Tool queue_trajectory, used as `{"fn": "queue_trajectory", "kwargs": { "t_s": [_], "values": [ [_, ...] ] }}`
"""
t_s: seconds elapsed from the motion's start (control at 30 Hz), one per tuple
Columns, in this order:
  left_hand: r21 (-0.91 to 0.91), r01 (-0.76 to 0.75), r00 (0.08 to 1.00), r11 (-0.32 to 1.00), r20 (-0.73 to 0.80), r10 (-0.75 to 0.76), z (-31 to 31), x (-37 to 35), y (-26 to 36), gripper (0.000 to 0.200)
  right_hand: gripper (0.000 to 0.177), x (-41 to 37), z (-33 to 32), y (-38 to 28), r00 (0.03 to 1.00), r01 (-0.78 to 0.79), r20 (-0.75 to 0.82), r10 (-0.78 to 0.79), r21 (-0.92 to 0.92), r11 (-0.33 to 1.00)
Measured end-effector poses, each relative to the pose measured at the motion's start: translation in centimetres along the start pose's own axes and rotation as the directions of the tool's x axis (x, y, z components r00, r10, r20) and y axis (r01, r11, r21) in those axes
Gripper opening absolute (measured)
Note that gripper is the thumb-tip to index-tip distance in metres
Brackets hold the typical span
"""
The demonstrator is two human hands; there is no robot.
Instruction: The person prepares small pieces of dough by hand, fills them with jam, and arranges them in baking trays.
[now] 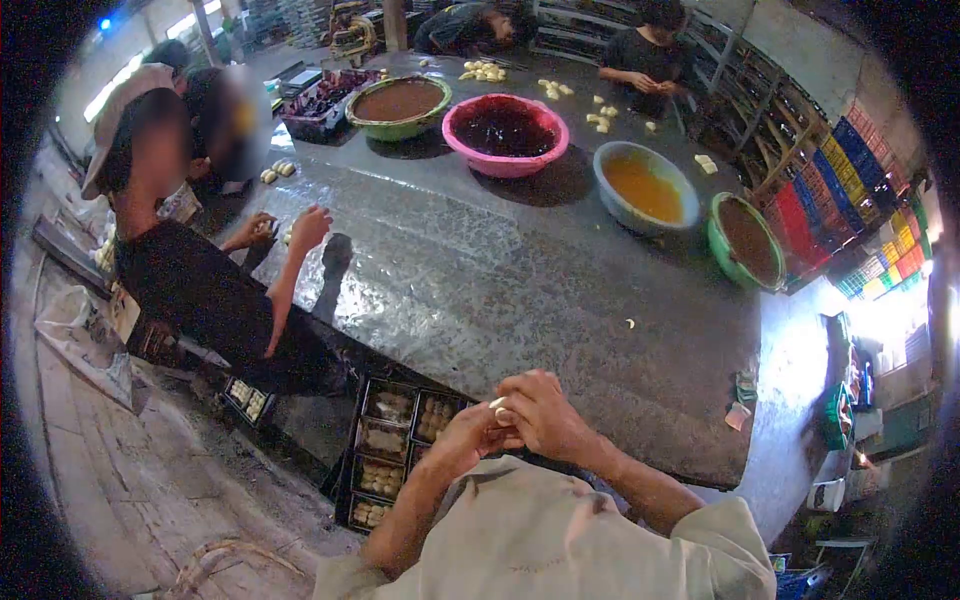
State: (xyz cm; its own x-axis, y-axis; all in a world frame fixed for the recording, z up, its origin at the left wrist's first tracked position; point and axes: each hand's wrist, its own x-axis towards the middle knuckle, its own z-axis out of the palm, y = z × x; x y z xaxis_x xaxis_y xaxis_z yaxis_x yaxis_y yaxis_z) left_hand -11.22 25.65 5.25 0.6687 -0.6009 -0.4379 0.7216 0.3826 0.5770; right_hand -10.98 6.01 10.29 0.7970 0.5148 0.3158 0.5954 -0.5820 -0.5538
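My left hand (474, 436) and my right hand (541, 412) meet close to my chest, above the near edge of the dark table (440, 290). Between their fingertips shows a small piece of pale dough (498, 404), pinched from both sides. The fingers of both hands are curled around it and hide most of it. Below and left of my hands, a black tray (408, 443) holds rows of small rounded pieces in compartments.
Beyond lie a green basin (400, 108), a pink basin (507, 136), a grey-blue basin (646, 188) and another green basin (746, 242) with fillings. Dough pieces (482, 71) lie at the far side. A co-worker (200, 270) stands left; others work around the table.
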Motion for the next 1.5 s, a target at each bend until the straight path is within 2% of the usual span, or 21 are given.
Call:
{"fn": "queue_trajectory", "kwargs": {
  "t_s": [0.07, 0.13, 0.23, 0.27, 0.33, 0.37, 0.43, 0.57, 0.63, 0.77, 0.83, 0.87, 0.97, 1.03, 1.13, 1.2, 1.27, 1.33, 1.37, 1.43, 1.5],
  "values": [
    [0.047, 0.01, 1.0, 0.999, 0.008, -0.01, 0.2, 0.2, -0.4, 0.034, 0.011, 0.6, 0.1, -0.4, 0.996, 0.049, -0.065, -0.053, -0.066, 0.997],
    [0.327, 0.053, 0.995, 0.944, -0.102, -0.02, 0.4, 0.4, -0.6, 0.037, 0.013, 0.3, 1.5, -0.1, 0.967, -0.241, -0.086, 0.24, 0.002, 0.971],
    [0.622, -0.018, 0.986, 0.783, -0.118, 0.115, 0.9, 0.1, -0.8, 0.044, 0.015, 0.7, 2.0, 0.4, 0.952, -0.226, -0.223, 0.211, -0.043, 0.973],
    [0.624, -0.018, 0.986, 0.781, -0.116, 0.116, 1.4, -0.2, -0.8, 0.044, 0.015, 0.9, 1.9, 0.4, 0.951, -0.226, -0.226, 0.211, -0.043, 0.973],
    [0.169, -0.107, 0.993, 0.98, -0.033, 0.115, 2.4, -1.1, -1.0, 0.049, 0.019, 1.1, 1.7, 0.1, 0.939, -0.268, -0.236, 0.25, -0.049, 0.962],
    [0.17, -0.097, 0.994, 0.981, -0.032, 0.104, 2.3, -0.9, -1.3, 0.049, 0.019, 1.2, 1.7, 0.1, 0.936, -0.278, -0.238, 0.26, -0.046, 0.96],
    [0.385, -0.13, 0.974, 0.914, -0.122, 0.19, 1.8, -0.4, -1.9, 0.047, 0.023, 1.5, 1.6, 0.5, 0.742, -0.659, 0.141, 0.656, 0.332, 0.674],
    [0.65, -0.093, 0.92, 0.754, -0.234, 0.316, 3.7, -1.9, 0.1, 0.042, 0.033, 0.1, 3.2, 2.8, 0.895, -0.442, 0.067, 0.44, 0.258, 0.859],
    [0.853, -0.151, 0.84, 0.499, -0.155, 0.52, 3.0, -1.8, 0.0, 0.037, 0.042, 0.4, 2.4, 3.0, 0.665, -0.746, 0.555, 0.5, 0.466, 0.475],
    [0.81, -0.115, 0.817, 0.574, -0.252, 0.519, 3.6, -2.2, 0.8, 0.032, 0.046, -0.4, 4.0, 3.5, 0.692, -0.721, 0.597, 0.405, 0.549, 0.422],
    [0.62, -0.219, 0.804, 0.754, -0.323, 0.499, 2.2, -1.5, 0.1, 0.026, 0.043, -0.5, 5.5, 3.0, 0.816, -0.577, 0.313, 0.486, 0.5, 0.647],
    [0.62, -0.222, 0.803, 0.753, -0.322, 0.501, 1.5, -1.2, -0.1, 0.026, 0.043, -0.2, 5.8, 2.8, 0.817, -0.575, 0.312, 0.484, 0.498, 0.649],
    [0.201, -0.341, 0.844, 0.918, -0.364, 0.393, -0.8, -0.7, -0.1, 0.02, 0.039, 1.5, 5.6, 1.0, 0.78, -0.599, 0.304, 0.548, 0.617, 0.51],
    [0.093, -0.48, 0.812, 0.872, -0.33, 0.482, -1.9, -0.9, 0.7, 0.021, 0.035, 4.1, 2.8, -0.8, 0.826, -0.563, 0.255, 0.502, 0.348, 0.75],
    [-0.106, -0.678, 0.716, 0.728, -0.321, 0.62, 0.3, -3.7, 5.1, 0.02, 0.028, 8.6, -3.6, -5.1, 0.98, -0.103, -0.169, 0.105, 0.022, 0.994],
    [-0.069, -0.826, 0.536, 0.559, -0.404, 0.742, 1.3, -6.5, 7.5, 0.018, 0.025, 11.2, -9.2, -9.1, 0.899, 0.043, -0.436, -0.048, -0.021, 0.999],
    [0.016, -0.83, 0.498, 0.557, -0.425, 0.755, -0.3, -8.1, 7.0, 0.018, 0.025, 12.9, -10.7, -9.2, 0.828, 0.115, -0.55, -0.113, -0.032, 0.993],
    [0.096, -0.826, 0.461, 0.556, -0.453, 0.763, -2.1, -9.3, 5.2, 0.019, 0.031, 13.7, -9.8, -7.9, 0.279, 0.346, -0.956, -0.091, 0.011, 0.938],
    [0.098, -0.809, 0.481, 0.579, -0.456, 0.749, -3.4, -9.4, 3.4, 0.018, 0.031, 13.0, -8.6, -6.0, 0.299, 0.349, -0.95, -0.088, 0.024, 0.937],
    [0.037, -0.79, 0.51, 0.612, -0.516, 0.689, -6.1, -9.1, -0.8, 0.018, 0.048, 11.1, -4.2, 0.8, 0.784, 0.151, -0.545, -0.297, -0.297, 0.943],
    [0.079, -0.736, 0.509, 0.672, -0.59, 0.627, -5.1, -9.6, -3.5, 0.018, 0.058, 8.5, 2.4, 5.7, 0.998, -0.014, -0.065, -0.022, -0.505, 0.863]
  ]
}}
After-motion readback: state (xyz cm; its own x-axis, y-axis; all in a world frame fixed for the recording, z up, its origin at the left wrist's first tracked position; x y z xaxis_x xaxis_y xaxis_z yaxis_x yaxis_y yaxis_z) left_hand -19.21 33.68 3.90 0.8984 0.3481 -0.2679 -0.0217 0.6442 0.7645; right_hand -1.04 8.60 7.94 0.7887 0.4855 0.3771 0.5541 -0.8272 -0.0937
